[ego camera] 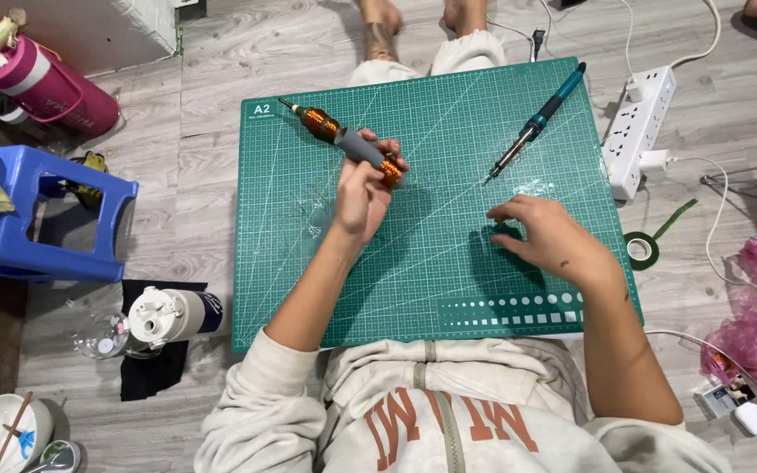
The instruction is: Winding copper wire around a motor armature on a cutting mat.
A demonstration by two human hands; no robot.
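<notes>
1. Fingers of your left hand point(363, 194) wrap the orange and grey rotary tool point(348, 140), raised over the green cutting mat point(431, 280) at upper centre.
2. Your right hand point(547, 236) lies loosely spread on the mat, holding nothing.
3. Soldering iron point(536, 123) rests upper right.

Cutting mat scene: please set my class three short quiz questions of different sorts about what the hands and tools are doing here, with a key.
1. True or false: the left hand holds the copper-and-grey rotary tool above the green cutting mat.
2. Which lies on the mat untouched? A) soldering iron B) scissors C) ruler
3. Fill in: the right hand rests on the ____, fingers spread, gripping no tool.

Key: 1 true; 2 A; 3 mat
</notes>
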